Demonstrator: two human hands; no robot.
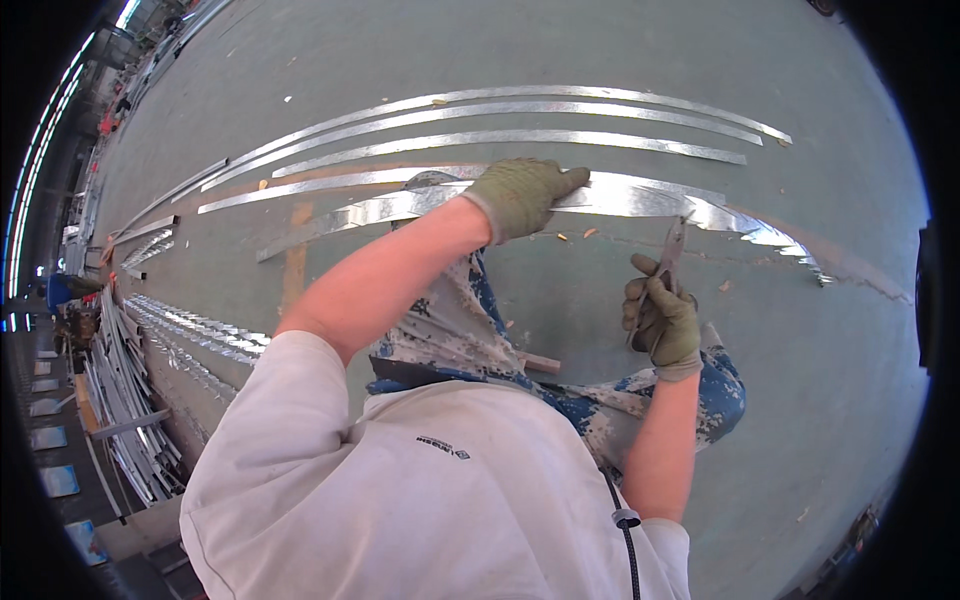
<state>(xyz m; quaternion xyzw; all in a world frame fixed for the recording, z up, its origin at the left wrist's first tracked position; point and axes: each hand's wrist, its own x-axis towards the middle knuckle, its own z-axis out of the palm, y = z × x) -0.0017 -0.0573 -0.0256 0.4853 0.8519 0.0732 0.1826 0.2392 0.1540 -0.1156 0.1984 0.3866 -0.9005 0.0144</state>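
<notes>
My left hand (527, 190), in an olive work glove, is closed over a long shiny metal strip (630, 197) held across my knee. My right hand (662, 322), gloved alike, is wrapped around the handles of metal snips (674, 250). The jaws of the snips meet the near edge of the strip, to the right of my left hand. Past the snips, the strip's right end is jagged with a row of cuts and bends down toward the floor. Its left end is flat and reaches past my left forearm.
Several flat metal strips (510, 137) lie side by side on the green floor (560, 50) beyond my hands. To the left are jagged-cut strips (195, 325) and a pile of metal profiles (125, 400). A wooden block (541, 363) lies by my legs.
</notes>
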